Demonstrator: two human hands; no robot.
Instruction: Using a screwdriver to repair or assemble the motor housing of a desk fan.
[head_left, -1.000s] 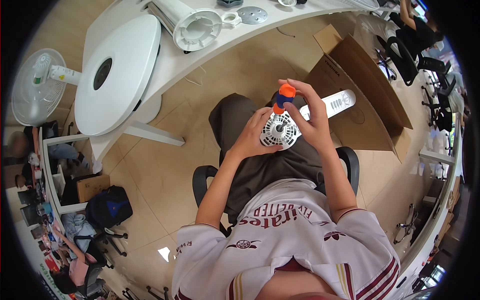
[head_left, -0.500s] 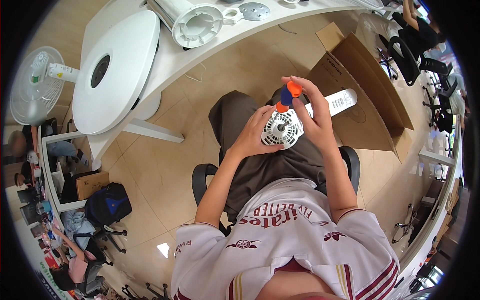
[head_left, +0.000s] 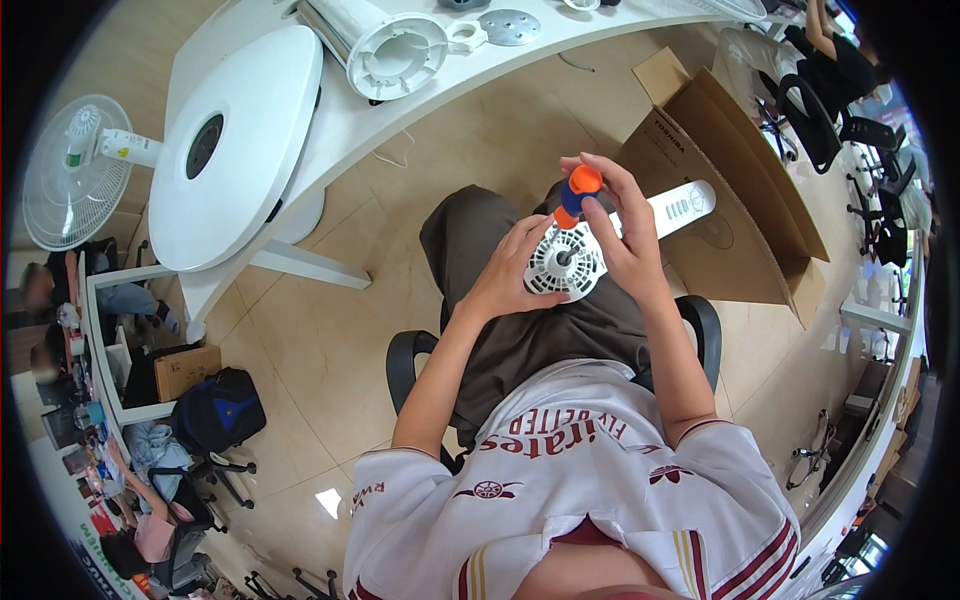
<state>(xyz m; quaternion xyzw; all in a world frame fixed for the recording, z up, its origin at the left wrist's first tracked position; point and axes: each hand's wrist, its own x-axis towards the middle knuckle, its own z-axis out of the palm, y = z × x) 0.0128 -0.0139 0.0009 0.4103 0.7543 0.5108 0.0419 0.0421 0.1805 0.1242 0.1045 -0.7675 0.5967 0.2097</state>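
Over my lap, my left hand (head_left: 510, 270) grips the rim of a round white vented fan motor housing (head_left: 547, 262) with a central shaft. A long white neck with a button panel (head_left: 686, 207) extends from it to the right, partly behind my right hand (head_left: 625, 225). The fingers and thumb of that hand are wrapped round the handle of an orange-and-blue screwdriver (head_left: 584, 185), held tilted above the upper part of the housing. Where its tip meets the housing is too small to tell.
A curved white table (head_left: 195, 65) holds a round white base (head_left: 185, 230), tubular stand (head_left: 392, 85) and metal plate (head_left: 510, 27). An open cardboard box (head_left: 730, 250) stands at right. Left are a fan (head_left: 60, 195) and backpack (head_left: 220, 415). People sit at both edges, one upper right (head_left: 850, 70).
My right hand and the screwdriver handle shifted slightly right and up, then a little back down. My left hand still holds the housing, nearly unmoved.
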